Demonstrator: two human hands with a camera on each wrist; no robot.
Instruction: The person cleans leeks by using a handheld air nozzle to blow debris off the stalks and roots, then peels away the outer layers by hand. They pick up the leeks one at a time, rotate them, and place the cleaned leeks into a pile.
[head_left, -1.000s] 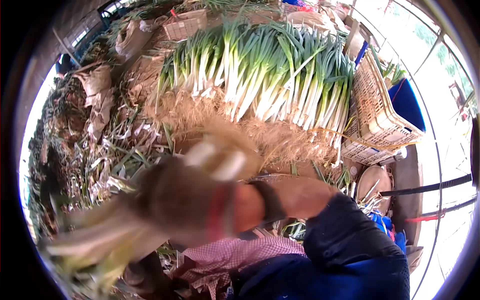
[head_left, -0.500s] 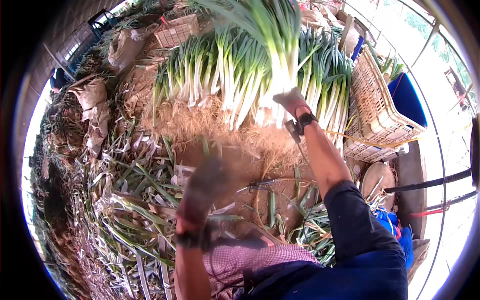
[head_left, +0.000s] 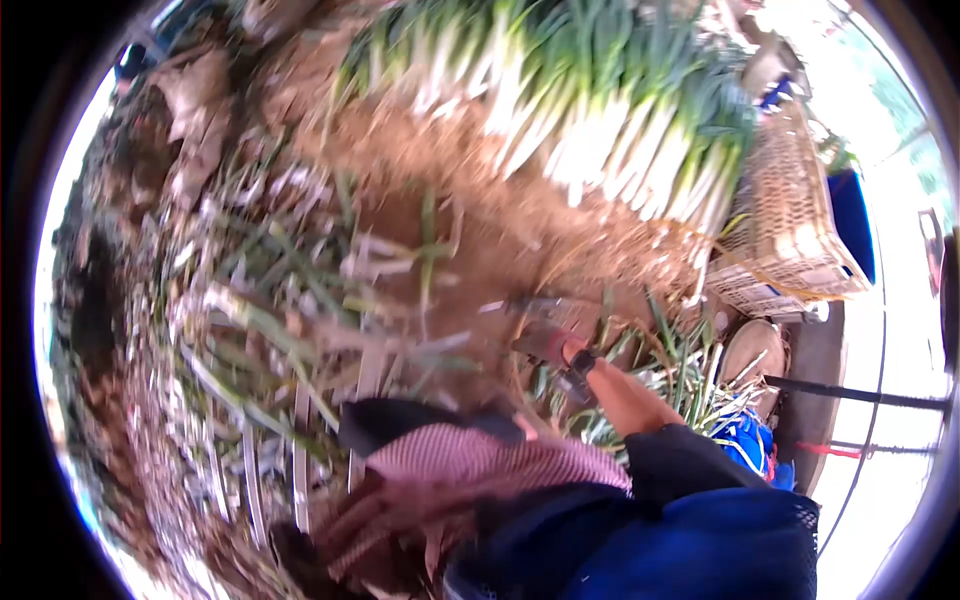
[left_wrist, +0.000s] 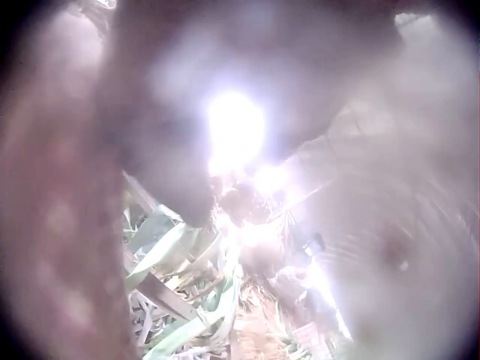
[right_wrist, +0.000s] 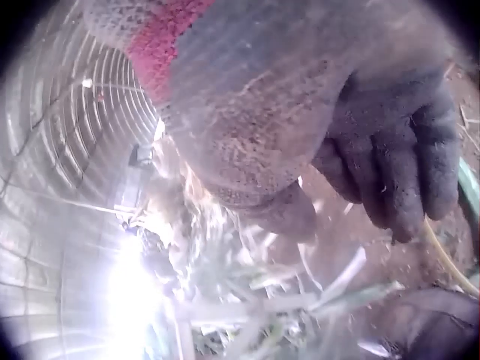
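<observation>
In the head view, my gloved right hand (head_left: 545, 342) is over the soil, below the roots of a wide row of leeks (head_left: 590, 120). The right wrist view shows that grey glove (right_wrist: 262, 112) with dark fingers (right_wrist: 401, 176) hanging loosely bent and holding nothing. My left hand cannot be made out in the head view. A dark, blurred part of the left hand (left_wrist: 255, 67) fills the top of the left wrist view, and glare hides how its fingers lie. Cut leaves (left_wrist: 169, 251) lie below it.
Plastic crates (head_left: 785, 215) stand at the right of the leeks, above a round lid-like disc (head_left: 752, 352). Loose leaves and trimmings (head_left: 260, 330) cover the ground at the left. A blue bundle (head_left: 745, 440) lies at the lower right.
My right hand has left the leek row and come back toward my body. My left hand has dropped out of clear sight in the head view, which has tilted down.
</observation>
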